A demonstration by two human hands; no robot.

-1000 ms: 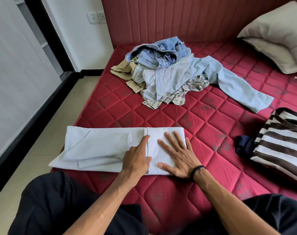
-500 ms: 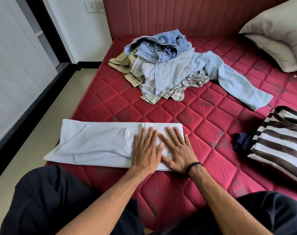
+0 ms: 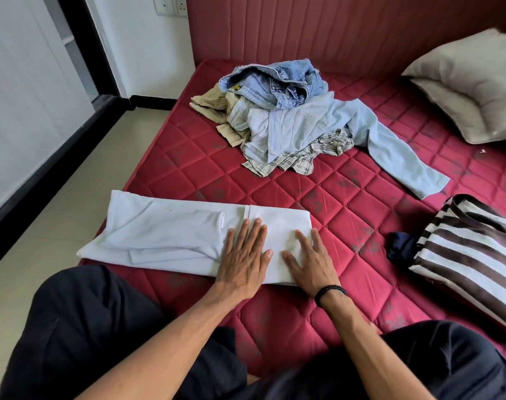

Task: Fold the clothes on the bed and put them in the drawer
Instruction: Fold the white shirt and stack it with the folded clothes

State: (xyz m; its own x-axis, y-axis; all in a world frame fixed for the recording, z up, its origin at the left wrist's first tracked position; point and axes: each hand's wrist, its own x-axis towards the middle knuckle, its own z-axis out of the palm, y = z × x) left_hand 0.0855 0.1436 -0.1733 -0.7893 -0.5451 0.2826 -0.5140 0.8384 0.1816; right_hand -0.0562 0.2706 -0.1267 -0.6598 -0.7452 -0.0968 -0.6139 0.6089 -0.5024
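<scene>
Bedside, both grips [image 3: 244, 253] [image 3: 309, 259] press white garment [image 3: 165, 232].

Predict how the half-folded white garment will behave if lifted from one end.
The white garment is probably floppy: it lies limp, so lifted, the unfolded end would likely sag. Both hands, left hand and right hand, press it flat, suggesting the folds spring open.

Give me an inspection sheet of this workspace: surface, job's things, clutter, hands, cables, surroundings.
Surface: red quilted mattress, faint dark marks.
Job's things: white garment folded into a long strip at the near edge; unfolded heap of denim, pale blue, beige and checked clothes further back.
Clutter: brown-and-white striped fabric and dark navy cloth at right; beige pillows.
Hands: left hand and right hand press flat on the strip's right end.
Cables: nothing seen.
Surroundings: padded red headboard, white wall sockets, tiled floor.
</scene>
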